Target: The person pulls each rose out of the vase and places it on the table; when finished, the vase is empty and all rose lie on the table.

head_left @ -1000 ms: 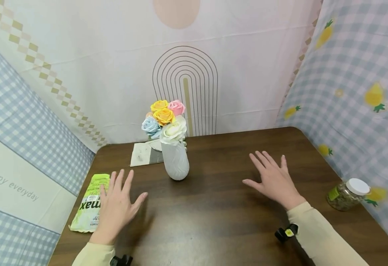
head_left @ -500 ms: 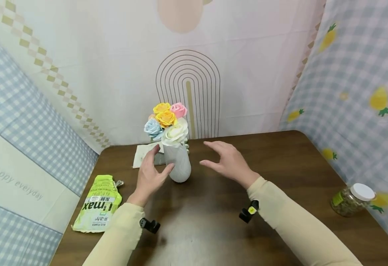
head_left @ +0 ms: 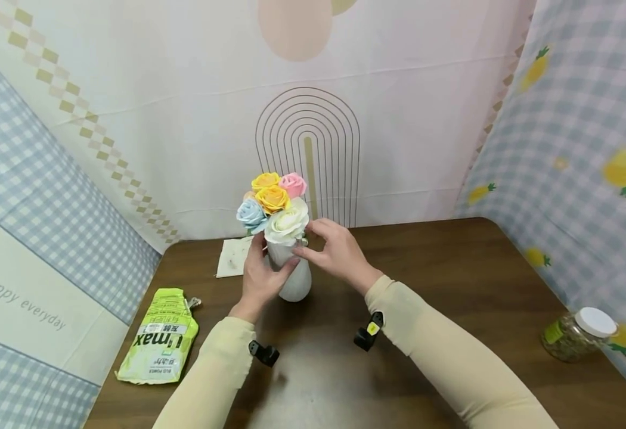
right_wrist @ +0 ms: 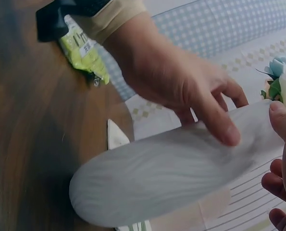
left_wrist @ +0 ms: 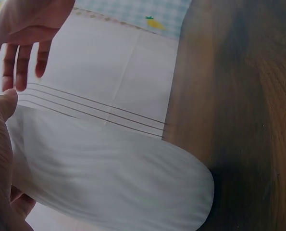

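Observation:
A white ribbed vase [head_left: 297,285] stands on the dark wooden table, holding yellow, pink, pale blue and white artificial roses [head_left: 287,221]. My left hand [head_left: 261,279] grips the vase's upper part from the left; the right wrist view shows its thumb across the front and its fingers going behind. On the right side, my right hand [head_left: 341,253] has its thumb touching the vase near the rim, under the white rose. In the left wrist view, the fingers of the right hand [left_wrist: 32,21] hang loosely, apart from the vase [left_wrist: 118,168].
Left of the vase lies a green and white bag [head_left: 160,341] with a metal clip at its side. A white card-like sheet [head_left: 231,257] lies behind the left hand. Near the table's right edge stands a white-lidded clear jar [head_left: 578,335]. Patterned cloths hang around the table.
Both hands have moved inward from wide apart over the table to the vase. The left hand has taken hold of it, and the right thumb has come to its rim.

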`<state>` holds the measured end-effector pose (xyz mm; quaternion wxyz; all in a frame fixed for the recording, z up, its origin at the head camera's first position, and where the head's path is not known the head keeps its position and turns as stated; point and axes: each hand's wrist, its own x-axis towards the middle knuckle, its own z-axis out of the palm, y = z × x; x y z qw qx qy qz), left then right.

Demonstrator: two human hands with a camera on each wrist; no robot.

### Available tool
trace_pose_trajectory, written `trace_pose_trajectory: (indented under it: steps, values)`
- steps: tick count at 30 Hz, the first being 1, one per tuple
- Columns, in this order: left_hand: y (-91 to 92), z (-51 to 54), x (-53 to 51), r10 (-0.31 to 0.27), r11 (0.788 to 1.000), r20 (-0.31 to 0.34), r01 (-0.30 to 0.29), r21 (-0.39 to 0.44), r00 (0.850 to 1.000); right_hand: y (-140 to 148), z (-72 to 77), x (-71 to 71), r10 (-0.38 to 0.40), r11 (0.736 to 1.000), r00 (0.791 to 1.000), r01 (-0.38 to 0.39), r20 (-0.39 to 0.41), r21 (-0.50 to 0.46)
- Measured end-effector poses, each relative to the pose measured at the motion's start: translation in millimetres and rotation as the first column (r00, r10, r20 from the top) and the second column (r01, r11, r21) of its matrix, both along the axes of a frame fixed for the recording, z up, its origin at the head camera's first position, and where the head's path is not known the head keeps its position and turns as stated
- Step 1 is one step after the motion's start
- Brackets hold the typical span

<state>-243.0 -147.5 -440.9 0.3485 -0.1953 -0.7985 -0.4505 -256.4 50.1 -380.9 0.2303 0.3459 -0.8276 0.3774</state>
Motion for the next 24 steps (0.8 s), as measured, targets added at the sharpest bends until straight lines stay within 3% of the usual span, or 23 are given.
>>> trace_pose_trajectory:
  steps: [7,12,17,24]
  values:
    - [4.1,-8.6,0.2,0.05,0.999,0.002,-0.05,-0.002,0.999,-14,0.2,-4.7,0.017,0.996,0.995,-0.008,0.099,-0.084]
    - [5.2,-12.1,-2.8,0.051,0.999,-0.052,-0.05,0.012,0.997,-21,2.0,-7.8,0.055,0.988,0.985,-0.03,0.166,-0.148]
    - [6.9,-14.6,-5.6,0.072,0.997,-0.069,-0.072,0.009,0.995,-27,2.6,-9.6,0.098,0.961,0.976,-0.042,0.195,-0.274]
    - [7.6,-15.9,-3.6,0.085,0.996,-0.05,-0.084,0.022,0.995,-36,2.7,-9.0,0.098,0.924,0.977,-0.019,0.189,-0.382]
